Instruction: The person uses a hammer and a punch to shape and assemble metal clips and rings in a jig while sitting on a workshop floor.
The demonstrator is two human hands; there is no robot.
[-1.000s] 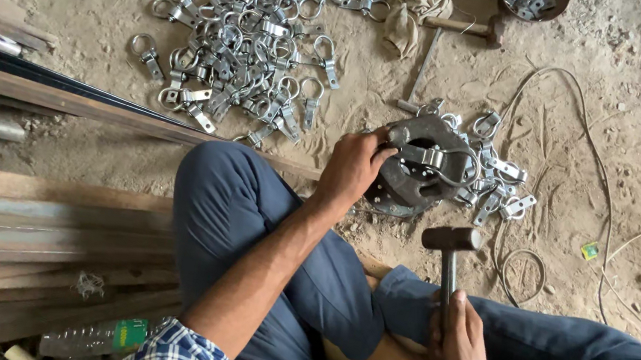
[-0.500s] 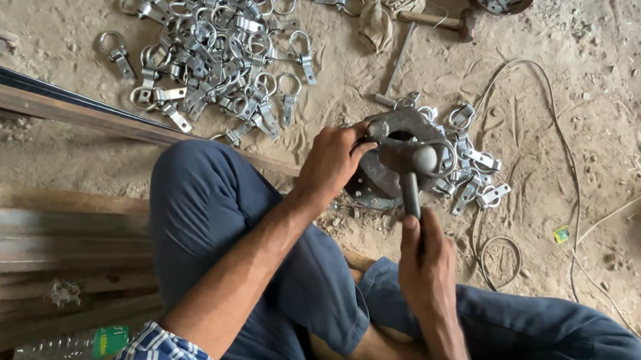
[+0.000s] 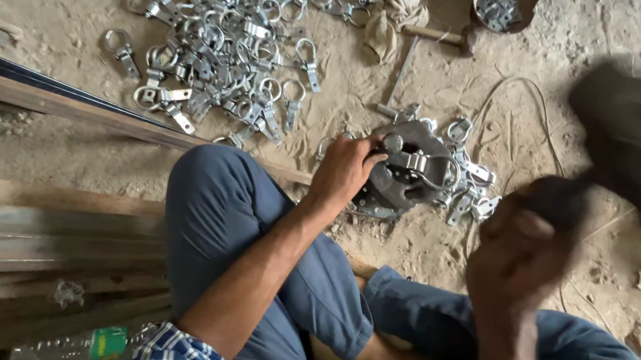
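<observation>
On the sandy ground just beyond the seated person's knees, a round steel anvil block [image 3: 412, 180] was observed, with a looped metal clamp piece [image 3: 427, 165] laid across its top. The left hand [image 3: 346, 171] was found closed on the near-left edge of the block, fingers curled over the rim, beside the clamp piece. The right hand [image 3: 517, 258] was seen raised to the right of the block, wrapped tightly around the handle of a hammer [image 3: 635, 141], whose dark head was blurred and held high, well apart from the block. A small heap of similar clamp pieces [image 3: 471, 188] was noted touching the block's right side. A larger spread of ring clamps [image 3: 225, 51] was recorded farther off to the left. A second hammer with a wooden handle [image 3: 440, 37] lay at the far side, near a crumpled cloth [image 3: 391, 18]. Long wooden planks [image 3: 25, 235] were stacked at the near left.
</observation>
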